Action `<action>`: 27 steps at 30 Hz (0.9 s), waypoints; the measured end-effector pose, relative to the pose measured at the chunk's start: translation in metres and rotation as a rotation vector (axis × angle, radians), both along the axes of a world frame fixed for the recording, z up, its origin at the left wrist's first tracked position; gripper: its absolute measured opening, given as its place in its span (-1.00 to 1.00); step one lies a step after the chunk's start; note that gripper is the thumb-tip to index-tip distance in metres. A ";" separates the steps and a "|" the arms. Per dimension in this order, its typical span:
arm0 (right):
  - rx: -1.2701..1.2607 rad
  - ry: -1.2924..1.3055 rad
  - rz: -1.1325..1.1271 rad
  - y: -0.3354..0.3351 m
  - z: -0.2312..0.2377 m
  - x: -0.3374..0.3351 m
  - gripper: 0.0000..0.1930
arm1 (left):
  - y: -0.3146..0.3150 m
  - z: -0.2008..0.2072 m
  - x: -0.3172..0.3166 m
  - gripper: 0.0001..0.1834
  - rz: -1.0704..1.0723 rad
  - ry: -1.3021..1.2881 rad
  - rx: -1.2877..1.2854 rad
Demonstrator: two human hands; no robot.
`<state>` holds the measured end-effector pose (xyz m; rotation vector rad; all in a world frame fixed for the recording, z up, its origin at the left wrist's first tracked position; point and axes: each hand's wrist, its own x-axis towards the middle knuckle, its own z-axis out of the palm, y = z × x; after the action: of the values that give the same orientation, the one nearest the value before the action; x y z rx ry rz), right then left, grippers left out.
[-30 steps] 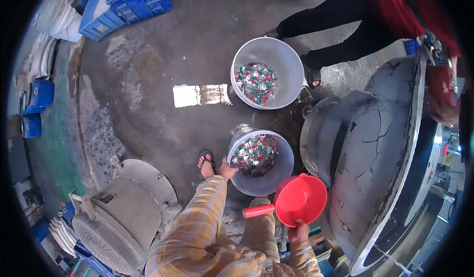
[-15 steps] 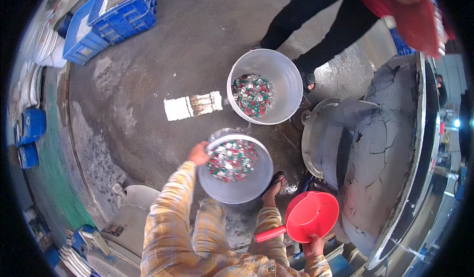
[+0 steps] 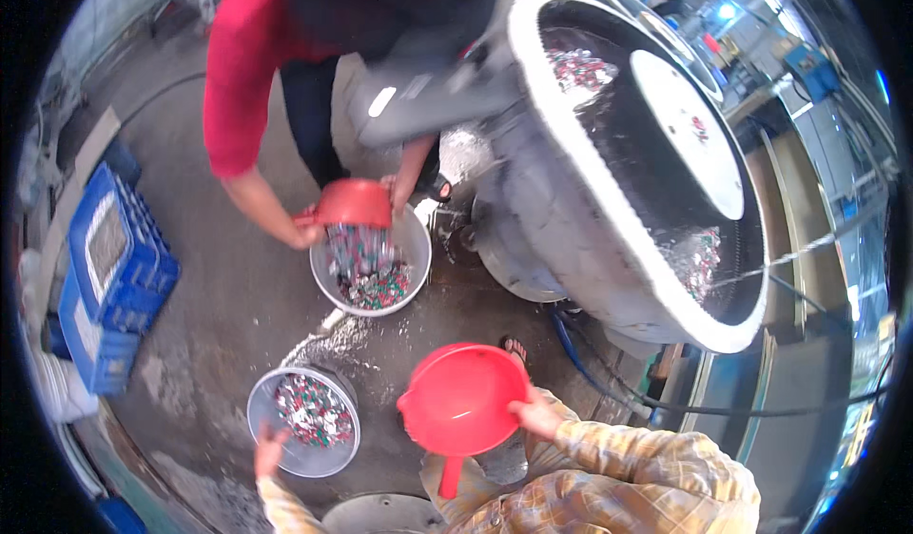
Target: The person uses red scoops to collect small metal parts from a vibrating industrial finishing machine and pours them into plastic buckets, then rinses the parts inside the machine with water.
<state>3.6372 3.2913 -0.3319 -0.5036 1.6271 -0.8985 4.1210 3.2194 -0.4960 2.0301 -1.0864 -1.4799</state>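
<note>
My right hand (image 3: pixel 538 414) grips the rim of a red plastic dipper (image 3: pixel 464 396), whose handle points toward me. Its bowl faces up and holds nothing but a bright glint. My left hand (image 3: pixel 271 451) is closed on the near-left rim of a whitish bucket (image 3: pixel 306 461). Small red, green and silvery pieces (image 3: pixel 314 410) lie in that bucket. Farther off, a co-worker tips another red dipper (image 3: pixel 354 203) over a second whitish bucket (image 3: pixel 416 249), and similar pieces (image 3: pixel 361 253) stream down into it, blurred.
A large round machine tub (image 3: pixel 623 173) with a thick white rim stands on the right, with similar pieces inside. Blue crates (image 3: pixel 119 268) are stacked at the left. A dark hose (image 3: pixel 723 406) crosses at right. The concrete floor (image 3: pixel 223 277) has wet, whitish patches.
My view has swung right, bringing the tub's inside into sight. The co-worker has bent down and now pours from a dipper. My dipper has come forward, nearer the buckets.
</note>
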 end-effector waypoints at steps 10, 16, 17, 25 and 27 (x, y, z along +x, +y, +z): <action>-0.428 -0.200 0.059 -0.032 0.145 -0.015 -0.55 | 0.029 0.317 -0.275 -0.23 -0.402 0.673 -0.353; -0.664 -0.132 -0.105 -0.044 0.221 -0.107 -0.70 | -0.010 0.383 -0.365 -0.01 -0.504 0.641 -0.369; -0.704 -0.067 -0.084 -0.048 0.232 -0.128 -0.68 | -0.021 0.396 -0.389 0.07 -0.526 0.632 -0.474; -0.014 0.702 0.027 -0.014 0.208 -0.413 -0.45 | -0.145 0.439 -0.548 0.18 -0.658 -0.051 -0.994; 0.235 0.883 0.078 0.000 0.168 -0.472 -0.42 | -0.155 0.440 -0.591 0.18 -0.745 -0.265 -0.797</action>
<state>3.1654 3.2917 -0.1635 -0.8609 2.4455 -0.4119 3.5303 3.0647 -0.0561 1.3026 -2.2576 -0.7819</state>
